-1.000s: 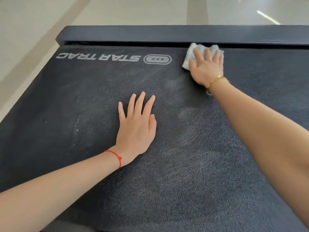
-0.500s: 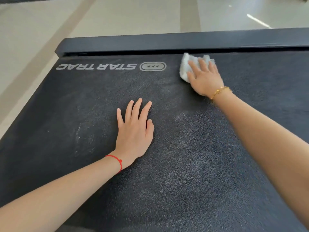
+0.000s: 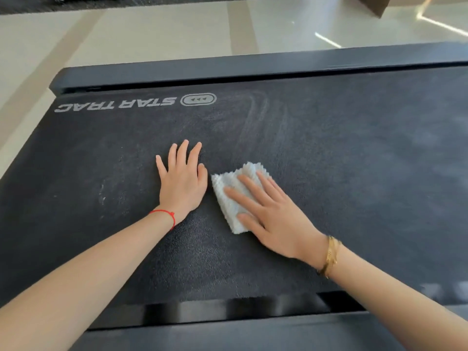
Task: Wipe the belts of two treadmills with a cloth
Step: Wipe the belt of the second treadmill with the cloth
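Note:
A black treadmill belt (image 3: 354,153) with a grey STAR TRAC logo (image 3: 116,105) fills most of the head view. Pale dusty streaks curve across its middle. My right hand (image 3: 271,219) lies flat on a folded white cloth (image 3: 235,188), pressing it to the belt near the centre; a gold bracelet is on that wrist. My left hand (image 3: 182,181) rests flat on the belt just left of the cloth, fingers spread, a red string on its wrist. It holds nothing.
A black side rail (image 3: 228,69) borders the belt's far edge, and a second black rail (image 3: 228,333) runs along the near edge. Beyond the treadmill lies pale tiled floor (image 3: 152,34). A brown box corner (image 3: 374,3) shows at top right.
My right hand has dragged the cloth from the belt's far edge back toward me, ending beside my left hand. The left hand stayed planted. The view tilted, showing the near rail.

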The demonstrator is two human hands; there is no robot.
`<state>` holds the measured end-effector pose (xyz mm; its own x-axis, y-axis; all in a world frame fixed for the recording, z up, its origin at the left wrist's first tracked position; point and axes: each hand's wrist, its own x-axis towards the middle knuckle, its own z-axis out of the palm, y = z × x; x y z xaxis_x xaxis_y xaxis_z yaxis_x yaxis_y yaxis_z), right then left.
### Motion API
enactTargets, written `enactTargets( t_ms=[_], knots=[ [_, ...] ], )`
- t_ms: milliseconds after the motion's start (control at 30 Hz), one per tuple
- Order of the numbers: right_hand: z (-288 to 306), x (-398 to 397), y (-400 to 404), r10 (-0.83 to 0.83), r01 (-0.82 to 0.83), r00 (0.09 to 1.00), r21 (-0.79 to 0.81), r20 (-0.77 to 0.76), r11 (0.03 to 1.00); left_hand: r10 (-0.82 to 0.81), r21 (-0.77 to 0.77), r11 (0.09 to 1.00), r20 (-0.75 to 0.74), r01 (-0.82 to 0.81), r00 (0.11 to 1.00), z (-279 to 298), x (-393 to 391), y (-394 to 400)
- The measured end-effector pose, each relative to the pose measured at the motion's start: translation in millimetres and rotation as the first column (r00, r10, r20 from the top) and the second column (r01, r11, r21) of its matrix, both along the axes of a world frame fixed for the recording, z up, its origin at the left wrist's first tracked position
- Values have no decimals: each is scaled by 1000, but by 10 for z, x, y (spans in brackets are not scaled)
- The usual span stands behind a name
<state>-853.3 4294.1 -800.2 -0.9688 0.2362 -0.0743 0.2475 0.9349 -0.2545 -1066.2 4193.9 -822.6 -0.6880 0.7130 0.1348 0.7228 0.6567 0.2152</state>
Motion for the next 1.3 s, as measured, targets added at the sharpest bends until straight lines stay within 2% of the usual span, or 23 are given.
enactTargets(
  t_ms=[67, 167, 233, 333, 400, 467, 600, 700, 800, 867, 1000, 1067, 1167, 1300],
  knots=[
    [4, 97, 51, -55, 55, 998, 21, -13, 998, 3, 4, 1000, -1, -3, 1000, -3, 4, -5],
    [17, 72, 201, -260, 260, 966, 23, -15, 965, 4, 1, 1000, 8, -4, 1000, 1, 9, 0],
    [30, 24, 125, -317, 317, 949, 24, -2, 948, 6, -2, 1000, 7, -6, 1000, 7, 14, 1],
    [15, 58, -340, -154, 154, 988, 67, -6, 986, 3, 5, 1000, 2, -3, 1000, 13, 23, -2],
    [9, 151, -703, -15, 15, 1000, 36, -12, 999, -4, 14, 1000, 7, 4, 1000, 13, 22, -4],
    [2, 242, -917, 29, -30, 999, -16, -12, 999, -11, 22, 1000, 15, 11, 1000, 15, 19, -9],
    [12, 428, -862, -48, 48, 998, -17, -43, 999, -15, 14, 1000, 1, 15, 1000, 11, 20, -34],
    [42, 550, -554, -221, 221, 975, 41, -21, 974, -14, 10, 1000, 2, 14, 1000, 13, 25, -34],
    [87, 531, -316, -410, 406, 912, 78, 33, 910, -9, 4, 1000, 1, 9, 1000, 12, 28, -28],
    [105, 467, -406, -406, 403, 913, 70, 33, 913, -7, 7, 1000, 4, 7, 1000, 11, 30, -24],
    [67, 453, -970, -118, 118, 993, -3, 13, 993, -2, 9, 1000, -5, 2, 1000, 7, 35, -27],
    [55, 509, -1077, -66, 66, 998, -40, -4, 997, -5, 2, 1000, -7, 5, 1000, 6, 32, -31],
    [40, 633, -915, -121, 120, 992, -14, -46, 993, -10, -2, 1000, 1, 10, 1000, 11, 29, -44],
    [26, 735, -366, -370, 371, 929, 47, -31, 927, -17, -11, 1000, 11, 17, 1000, 25, 31, -47]
  ],
)
